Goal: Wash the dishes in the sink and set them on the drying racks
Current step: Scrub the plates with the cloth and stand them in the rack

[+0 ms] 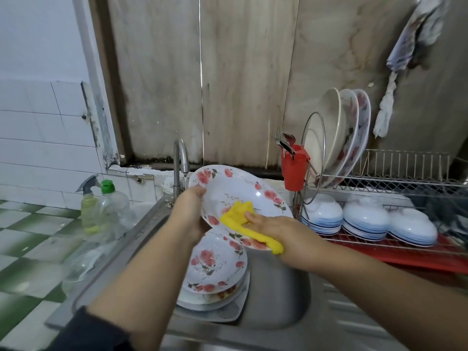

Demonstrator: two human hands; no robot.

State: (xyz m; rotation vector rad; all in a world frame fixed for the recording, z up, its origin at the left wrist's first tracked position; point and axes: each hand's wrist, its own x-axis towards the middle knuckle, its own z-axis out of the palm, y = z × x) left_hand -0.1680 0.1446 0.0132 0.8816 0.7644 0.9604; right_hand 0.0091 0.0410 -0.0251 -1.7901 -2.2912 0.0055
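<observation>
Fingers [249,217] pressing yellow sponge [239,219] onto flowered plate [238,196] held by left hand [192,211]; bowls [364,219] racked already, more plates [215,269] waiting in sink [278,300].

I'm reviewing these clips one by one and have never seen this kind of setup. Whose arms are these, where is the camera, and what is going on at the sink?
There is no machine here. A person wears a wide-angle camera on the head, so the single picture looks forward and down at their own arms.

The left hand grips the rim of a flowered plate, tilted over the steel sink. The right hand presses a yellow sponge against the plate's face. More flowered plates are stacked in the sink below, near the tap.

To the right, a wire drying rack holds upright plates, upturned bowls and a red cutlery cup. At left stand a spray bottle and a soap bottle.
</observation>
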